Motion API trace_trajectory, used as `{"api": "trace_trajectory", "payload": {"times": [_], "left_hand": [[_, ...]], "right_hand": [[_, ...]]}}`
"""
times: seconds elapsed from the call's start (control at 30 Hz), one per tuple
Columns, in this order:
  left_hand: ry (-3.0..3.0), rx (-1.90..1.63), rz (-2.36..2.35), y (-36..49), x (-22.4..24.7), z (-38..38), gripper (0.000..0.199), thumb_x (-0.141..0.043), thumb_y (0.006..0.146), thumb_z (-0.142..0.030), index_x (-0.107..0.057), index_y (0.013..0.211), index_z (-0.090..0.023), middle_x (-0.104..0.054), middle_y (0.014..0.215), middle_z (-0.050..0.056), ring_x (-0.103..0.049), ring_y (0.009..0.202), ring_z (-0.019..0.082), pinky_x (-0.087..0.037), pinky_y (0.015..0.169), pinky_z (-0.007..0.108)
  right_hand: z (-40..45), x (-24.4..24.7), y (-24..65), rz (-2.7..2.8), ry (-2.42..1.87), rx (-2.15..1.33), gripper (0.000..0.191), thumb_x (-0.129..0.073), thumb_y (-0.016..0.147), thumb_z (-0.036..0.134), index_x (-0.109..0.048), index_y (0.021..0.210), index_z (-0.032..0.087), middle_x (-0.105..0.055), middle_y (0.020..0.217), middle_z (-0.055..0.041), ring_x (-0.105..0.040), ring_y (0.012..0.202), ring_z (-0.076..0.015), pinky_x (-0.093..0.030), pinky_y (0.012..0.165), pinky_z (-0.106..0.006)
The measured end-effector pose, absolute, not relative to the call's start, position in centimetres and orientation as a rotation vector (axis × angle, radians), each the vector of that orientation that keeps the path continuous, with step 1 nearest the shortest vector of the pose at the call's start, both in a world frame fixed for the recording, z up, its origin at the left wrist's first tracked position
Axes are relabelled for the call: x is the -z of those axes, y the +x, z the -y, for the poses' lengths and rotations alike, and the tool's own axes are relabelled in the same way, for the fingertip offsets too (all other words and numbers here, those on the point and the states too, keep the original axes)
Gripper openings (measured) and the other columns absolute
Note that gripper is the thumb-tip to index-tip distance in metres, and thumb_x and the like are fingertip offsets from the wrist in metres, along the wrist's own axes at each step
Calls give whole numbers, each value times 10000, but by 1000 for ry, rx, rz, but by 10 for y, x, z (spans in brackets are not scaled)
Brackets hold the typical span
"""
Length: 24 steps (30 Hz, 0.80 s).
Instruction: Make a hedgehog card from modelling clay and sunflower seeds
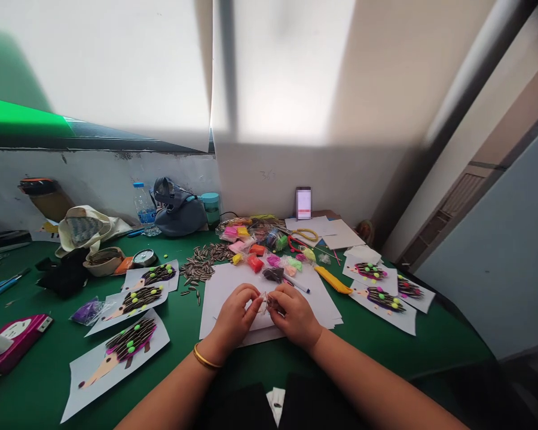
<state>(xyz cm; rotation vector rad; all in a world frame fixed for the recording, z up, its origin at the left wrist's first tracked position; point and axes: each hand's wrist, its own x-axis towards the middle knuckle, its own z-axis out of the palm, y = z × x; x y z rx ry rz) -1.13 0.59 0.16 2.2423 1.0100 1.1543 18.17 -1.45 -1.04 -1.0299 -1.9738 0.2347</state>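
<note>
My left hand (241, 309) and my right hand (293, 312) meet over white paper sheets (215, 298). Their fingertips are closed on a small, shiny, crinkled plastic packet (264, 303), partly covered by the fingers; what is inside it I cannot make out. Just beyond the hands lie a dark packet of clay (273, 274) and a capped marker pen (297, 283). Several packets of coloured modelling clay, among them a red one (254, 263), spread farther back. To their left is a heap of striped sunflower seeds (204, 260).
Finished-looking hedgehog pictures lie at left (130, 343) and right (379, 300). A yellow utility knife (333, 279), yellow-handled scissors (305, 235) and a propped phone (303, 203) are beyond. A water bottle (144, 209), a blue bag (179, 209) and a magenta power strip (18, 346) stand left.
</note>
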Motion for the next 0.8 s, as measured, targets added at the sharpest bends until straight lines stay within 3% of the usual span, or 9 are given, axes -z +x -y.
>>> {"api": "trace_trajectory", "payload": {"times": [0.23,0.53,0.8], "left_hand": [[2161,-1223,-907,-11,-1,-11,25,-628,902,-239,-642,898,-218,-624,977,42,-589,977,196,-496,885,352],[2246,-1219,-948,-11,6,-9,145,-637,883,-206,-698,1009,-244,-646,994,49,-620,964,202,-535,873,373],[2305,-1273,-1028,-7,1,-5,66,-617,890,-205,-680,877,-214,-644,933,49,-622,901,199,-534,821,353]], "right_hand": [[13,12,183,1945,-1013,-244,231,-599,820,113,-626,1020,226,-581,926,-49,-548,835,-196,-471,750,-320],[14,12,181,1979,-1022,-239,193,-591,836,134,-637,998,228,-574,908,-45,-537,819,-191,-465,718,-309],[15,10,179,2013,-1022,-227,152,-580,830,115,-621,930,221,-554,853,-29,-525,786,-183,-440,704,-303]]}}
